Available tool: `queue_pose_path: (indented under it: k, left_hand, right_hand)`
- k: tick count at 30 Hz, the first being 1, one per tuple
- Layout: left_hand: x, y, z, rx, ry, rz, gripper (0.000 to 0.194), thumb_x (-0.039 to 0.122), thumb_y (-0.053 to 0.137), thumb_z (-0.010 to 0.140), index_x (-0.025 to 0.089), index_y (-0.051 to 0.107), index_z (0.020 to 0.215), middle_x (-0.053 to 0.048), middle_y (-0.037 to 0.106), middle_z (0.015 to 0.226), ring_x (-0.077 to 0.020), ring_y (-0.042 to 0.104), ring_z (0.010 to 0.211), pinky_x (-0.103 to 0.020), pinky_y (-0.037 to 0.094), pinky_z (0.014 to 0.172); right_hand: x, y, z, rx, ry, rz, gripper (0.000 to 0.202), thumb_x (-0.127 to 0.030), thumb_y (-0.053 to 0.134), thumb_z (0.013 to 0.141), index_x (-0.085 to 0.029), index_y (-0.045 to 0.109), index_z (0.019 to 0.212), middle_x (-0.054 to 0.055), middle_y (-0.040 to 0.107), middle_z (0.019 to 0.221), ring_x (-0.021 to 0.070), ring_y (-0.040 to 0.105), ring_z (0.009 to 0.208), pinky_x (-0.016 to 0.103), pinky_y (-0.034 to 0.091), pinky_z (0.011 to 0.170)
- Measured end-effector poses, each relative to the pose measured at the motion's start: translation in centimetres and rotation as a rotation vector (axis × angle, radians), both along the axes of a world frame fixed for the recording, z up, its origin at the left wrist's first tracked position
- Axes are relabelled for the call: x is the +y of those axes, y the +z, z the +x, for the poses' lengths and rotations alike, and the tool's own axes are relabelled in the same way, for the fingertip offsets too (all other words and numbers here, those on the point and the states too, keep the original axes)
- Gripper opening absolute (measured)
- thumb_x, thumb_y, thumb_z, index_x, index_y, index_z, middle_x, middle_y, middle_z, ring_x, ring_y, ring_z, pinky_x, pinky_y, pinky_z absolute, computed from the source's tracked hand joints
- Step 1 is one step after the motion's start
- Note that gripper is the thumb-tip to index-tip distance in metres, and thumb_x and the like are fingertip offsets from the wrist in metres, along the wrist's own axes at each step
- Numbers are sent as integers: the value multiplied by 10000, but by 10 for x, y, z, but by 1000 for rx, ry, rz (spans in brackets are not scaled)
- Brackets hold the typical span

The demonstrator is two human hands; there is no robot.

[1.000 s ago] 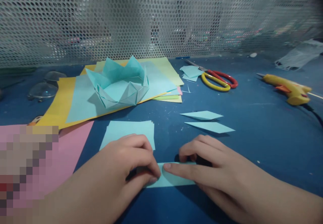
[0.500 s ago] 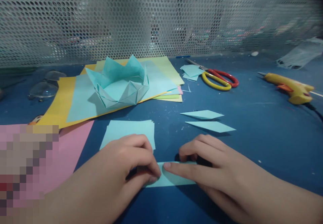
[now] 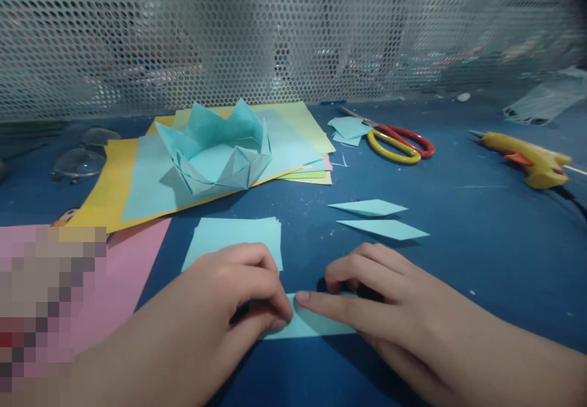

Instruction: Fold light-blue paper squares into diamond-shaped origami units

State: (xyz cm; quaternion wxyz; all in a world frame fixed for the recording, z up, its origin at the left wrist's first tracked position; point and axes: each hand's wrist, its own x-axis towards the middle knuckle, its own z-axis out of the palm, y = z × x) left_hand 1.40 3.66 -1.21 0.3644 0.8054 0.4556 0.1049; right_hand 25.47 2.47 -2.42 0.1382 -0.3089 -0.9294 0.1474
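Observation:
A light-blue folded strip of paper [image 3: 316,324] lies flat on the blue tabletop between my hands. My left hand [image 3: 238,297] pinches the strip's left part, thumb and forefinger together near its middle. From the other side, my right hand [image 3: 380,303] is closed over the right end, its forefinger pressing along the top; its thumb is mostly hidden. Behind my left hand rests a stack of light-blue paper pieces [image 3: 238,236]. Two narrow folded paper points, an upper one [image 3: 371,207] and a lower one [image 3: 387,230], lie beyond my right hand.
A light-blue folded paper crown shape [image 3: 220,168] stands on coloured sheets [image 3: 147,193]. Scissors [image 3: 397,144] lie beside small paper scraps [image 3: 348,129]. A yellow glue gun [image 3: 523,156] is at right, glasses [image 3: 80,162] and pink paper [image 3: 137,272] at left. Perforated metal mesh [image 3: 293,34] borders the back.
My right forefinger has shifted very slightly left and up along the strip. Otherwise both hands and the paper look the same.

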Motion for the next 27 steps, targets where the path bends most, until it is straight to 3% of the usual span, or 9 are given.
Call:
queue_pose_path:
  k: [13,27]
  left_hand:
    - [1,-1,4,-28,-1,10,288,4,597,762,267,695,699,86,604,766,-19,580,652,-85,407,594]
    - [5,-2,3,-27,-2,-21,292,-3,592,747,265,697,692,85,608,766,-18,584,654,-82,410,596]
  right_hand:
    - [3,0,7,25,30,-197,586,-8,419,892,-289,560,1388,36,584,1111,146,549,970,235,486,854]
    - [6,1,7,-27,64,-225,599,5,386,888,-248,541,1409,63,554,1120,158,528,992,256,476,878]
